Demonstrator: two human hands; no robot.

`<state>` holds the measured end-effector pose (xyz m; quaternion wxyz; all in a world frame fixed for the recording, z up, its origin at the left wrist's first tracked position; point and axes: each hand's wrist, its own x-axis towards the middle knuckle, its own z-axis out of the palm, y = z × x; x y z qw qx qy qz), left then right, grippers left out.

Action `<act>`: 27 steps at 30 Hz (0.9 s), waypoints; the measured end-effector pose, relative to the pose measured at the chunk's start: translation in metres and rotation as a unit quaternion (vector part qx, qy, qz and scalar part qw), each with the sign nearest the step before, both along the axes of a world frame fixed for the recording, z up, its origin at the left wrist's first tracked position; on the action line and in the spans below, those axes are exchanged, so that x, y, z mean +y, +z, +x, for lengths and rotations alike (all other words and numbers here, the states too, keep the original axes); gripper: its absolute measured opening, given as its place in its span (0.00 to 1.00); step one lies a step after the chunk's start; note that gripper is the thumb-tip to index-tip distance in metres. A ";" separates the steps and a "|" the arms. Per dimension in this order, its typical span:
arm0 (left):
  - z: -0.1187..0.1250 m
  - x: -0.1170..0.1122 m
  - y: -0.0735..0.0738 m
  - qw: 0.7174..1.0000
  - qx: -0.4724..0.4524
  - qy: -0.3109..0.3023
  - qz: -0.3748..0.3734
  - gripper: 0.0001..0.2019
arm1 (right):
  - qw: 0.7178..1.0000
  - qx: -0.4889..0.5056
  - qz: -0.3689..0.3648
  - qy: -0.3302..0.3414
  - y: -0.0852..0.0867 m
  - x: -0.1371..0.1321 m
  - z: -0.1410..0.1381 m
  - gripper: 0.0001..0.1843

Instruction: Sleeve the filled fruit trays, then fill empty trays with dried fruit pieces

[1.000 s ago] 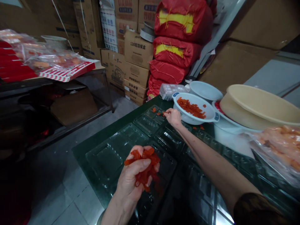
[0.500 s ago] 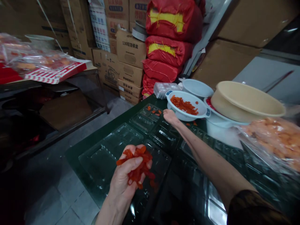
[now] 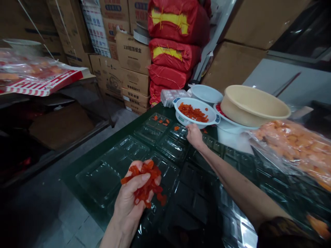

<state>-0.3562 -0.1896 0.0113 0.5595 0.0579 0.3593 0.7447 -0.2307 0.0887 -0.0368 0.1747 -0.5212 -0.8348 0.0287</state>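
At the far left, a striped box sits under clear bags, which the edge of the view cuts off; the shelf space below is too dark to make out. Cartons and red sacks stand behind, the upper ones cropped at the top. On the green table, clear trays lie side by side; their outlines fade into the dark surface toward the bottom, and the left hand covers part of them. The white bowl, heaped with orange pieces, partly hides the blue basin behind it. The cream tub covers most of a red rim below. The bag at right runs out of view, and an orange thing in the lower corner is too blurred to tell.

The left hand is closed around a handful of pieces, thumb pressed across them, some poking out past the fingers. A few more pieces lie in the far tray, and one in the tray next to it. The right hand is bunched over that second tray, just in front of the bowl; its fingers hide whether it pinches anything, so I cannot tell.
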 end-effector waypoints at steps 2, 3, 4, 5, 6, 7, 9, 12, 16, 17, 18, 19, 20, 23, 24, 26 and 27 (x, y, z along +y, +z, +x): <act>0.002 0.000 -0.001 1.000 -0.001 -0.002 0.009 0.14 | 0.999 0.013 0.015 0.030 -0.006 -0.002 -0.007 0.20; 0.002 0.000 -0.001 1.000 -0.002 -0.003 0.015 0.14 | 0.999 0.019 0.021 0.044 -0.008 -0.001 -0.010 0.21; 0.003 0.001 -0.002 1.000 -0.002 -0.004 0.017 0.13 | 0.998 0.025 0.027 0.056 -0.010 0.001 -0.013 0.22; 0.004 0.001 -0.002 1.000 -0.003 -0.005 0.019 0.13 | 0.997 0.032 0.030 0.066 -0.011 0.003 -0.016 0.22; 0.004 0.002 -0.002 1.000 -0.004 -0.006 0.018 0.13 | 0.996 0.039 0.033 0.074 -0.011 0.006 -0.018 0.22; 0.005 0.002 -0.001 1.000 -0.006 -0.006 0.015 0.14 | 0.995 0.049 0.035 0.081 -0.011 0.009 -0.020 0.22; 0.005 0.002 0.000 1.000 -0.005 -0.005 0.009 0.14 | 0.992 0.073 0.038 0.094 -0.008 0.013 -0.022 0.22; 0.004 0.002 0.003 1.000 -0.001 0.000 -0.007 0.14 | 0.986 0.115 0.042 0.112 -0.001 0.010 -0.015 0.23; 0.006 0.002 0.005 1.000 -0.005 0.008 -0.015 0.16 | 0.981 0.153 0.032 0.112 0.004 0.000 0.009 0.20; 0.006 0.003 0.006 1.000 -0.005 0.009 -0.016 0.16 | 0.981 0.159 0.024 0.109 0.004 0.000 0.014 0.18; 0.007 0.003 0.006 1.000 -0.005 0.011 -0.017 0.16 | 0.980 0.166 0.014 0.106 0.004 0.000 0.019 0.16; 0.008 0.004 0.006 1.000 -0.005 0.012 -0.021 0.16 | 0.979 0.176 0.005 0.101 0.004 0.000 0.021 0.14; 0.009 0.004 0.006 1.000 -0.006 0.012 -0.026 0.16 | 0.978 0.188 -0.002 0.095 0.005 0.000 0.022 0.12; 0.011 0.007 0.005 0.999 -0.014 0.003 -0.031 0.16 | 0.969 0.237 -0.009 0.073 0.011 -0.018 0.016 0.13; 0.012 0.008 0.005 1.000 -0.017 -0.001 -0.026 0.16 | 0.963 0.260 -0.021 0.069 0.016 -0.033 0.011 0.15; 0.015 0.011 0.006 1.000 -0.023 -0.006 -0.018 0.17 | 0.936 0.330 -0.106 0.065 0.027 -0.075 0.000 0.18; 0.017 0.013 0.007 1.000 -0.019 -0.010 -0.021 0.16 | 0.875 0.415 -0.243 0.054 0.034 -0.100 -0.006 0.18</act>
